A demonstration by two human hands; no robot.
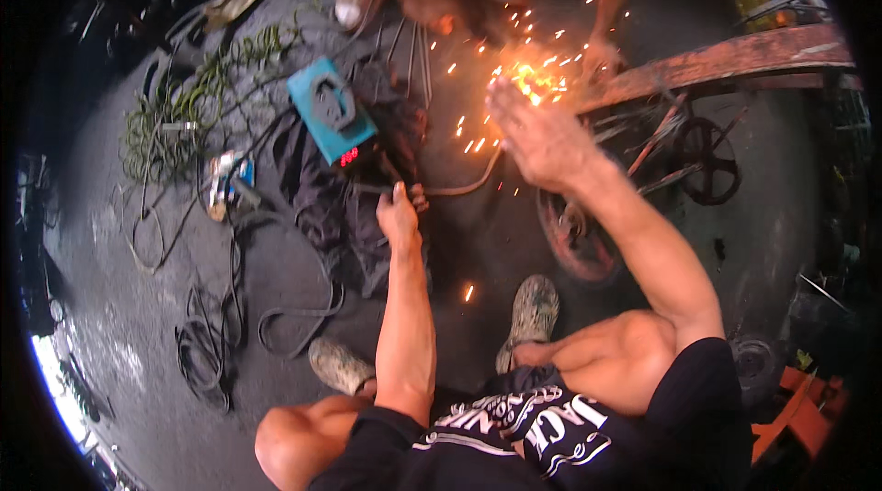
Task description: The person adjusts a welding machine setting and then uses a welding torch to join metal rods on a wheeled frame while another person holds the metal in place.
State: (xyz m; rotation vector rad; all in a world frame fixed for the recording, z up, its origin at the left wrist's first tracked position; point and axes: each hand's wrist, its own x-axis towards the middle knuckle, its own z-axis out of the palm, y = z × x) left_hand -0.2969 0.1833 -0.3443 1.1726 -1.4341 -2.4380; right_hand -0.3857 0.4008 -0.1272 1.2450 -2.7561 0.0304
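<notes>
My left hand is at the front end of a blue box-shaped welding machine, which has a grey handle and a lit red display. Its fingers are curled in by a dark cable, and whatever they grip is hidden. My right hand is raised with its fingers stretched out flat, holding nothing, between me and a burst of bright sparks. The sparks fly at the end of a rusty red metal beam. Across from me, a co-worker's hand is near the sparks, and their other hand is by the beam's end.
Coiled greenish cable lies at the far left, and black cable loops nearer me. Dark cloth lies around the machine. Under the beam are a spoked wheel and a reddish wheel. An orange metal piece stands at the lower right.
</notes>
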